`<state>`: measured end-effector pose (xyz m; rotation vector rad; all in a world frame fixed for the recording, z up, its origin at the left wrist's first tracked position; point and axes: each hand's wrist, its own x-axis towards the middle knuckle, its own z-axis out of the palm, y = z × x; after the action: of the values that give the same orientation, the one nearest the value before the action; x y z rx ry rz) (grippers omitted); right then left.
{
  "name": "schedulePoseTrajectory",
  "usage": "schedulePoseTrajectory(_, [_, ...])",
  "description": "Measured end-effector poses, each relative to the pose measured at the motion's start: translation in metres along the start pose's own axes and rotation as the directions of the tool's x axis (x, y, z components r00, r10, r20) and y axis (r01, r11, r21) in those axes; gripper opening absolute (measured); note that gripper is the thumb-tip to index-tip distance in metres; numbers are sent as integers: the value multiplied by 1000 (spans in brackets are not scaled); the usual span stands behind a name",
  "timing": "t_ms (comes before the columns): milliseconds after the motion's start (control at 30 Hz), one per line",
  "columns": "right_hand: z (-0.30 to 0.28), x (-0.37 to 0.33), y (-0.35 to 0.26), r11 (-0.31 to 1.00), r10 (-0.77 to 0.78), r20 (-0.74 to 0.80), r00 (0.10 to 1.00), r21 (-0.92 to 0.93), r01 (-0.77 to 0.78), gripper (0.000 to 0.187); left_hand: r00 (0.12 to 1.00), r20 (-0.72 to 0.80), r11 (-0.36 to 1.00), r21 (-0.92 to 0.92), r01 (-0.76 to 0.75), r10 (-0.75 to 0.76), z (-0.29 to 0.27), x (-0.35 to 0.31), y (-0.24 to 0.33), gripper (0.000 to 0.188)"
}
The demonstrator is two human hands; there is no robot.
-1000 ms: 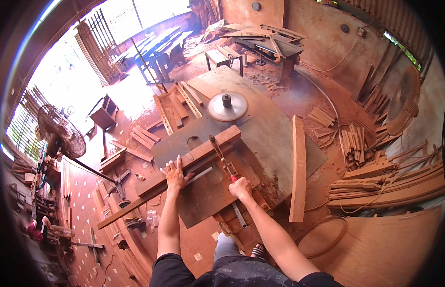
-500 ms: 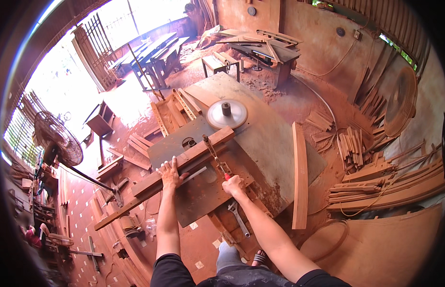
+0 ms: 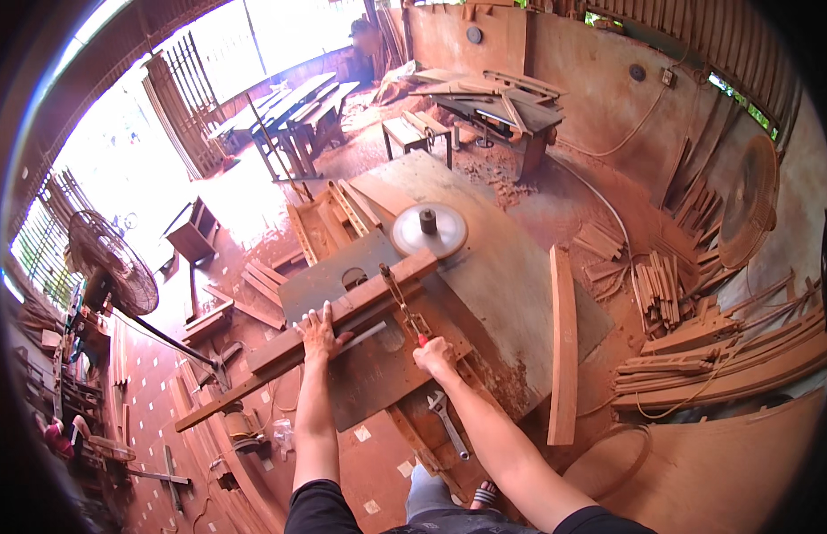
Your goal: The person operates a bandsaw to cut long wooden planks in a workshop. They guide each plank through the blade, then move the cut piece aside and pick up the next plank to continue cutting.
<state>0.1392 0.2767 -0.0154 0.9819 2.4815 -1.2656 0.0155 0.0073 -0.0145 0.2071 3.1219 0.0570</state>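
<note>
A wooden beam lies across a dark metal sliding plate, its far end close to a round saw blade with a dark central hub. My left hand rests on the beam's near side, fingers spread and thumb out to the right. A metal toggle clamp reaches over the beam, its tip down on the wood. My right hand is wrapped round the clamp's red handle, most of which the fingers hide. An adjustable wrench lies on the wooden frame beside my right forearm.
A long board lies along the right edge of the saw table. Stacked timber lines the right side. A standing fan is at left, and a bench with boards stands behind. Sawdust covers much of the floor.
The whole view has shifted slightly, so everything sits a little lower in it. Both hands keep their places on the beam and the clamp handle.
</note>
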Motion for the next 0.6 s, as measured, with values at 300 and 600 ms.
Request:
schedulePoseTrajectory(300, [0,-2,-8,998,47,9,999,-42,-47,48,1000,23,1000,-4,15,-14,-2,0,0,116])
schedulePoseTrajectory(600, [-4,-3,-10,998,39,33,999,-54,-37,49,1000,0,1000,27,0,0,2,3,-2,117])
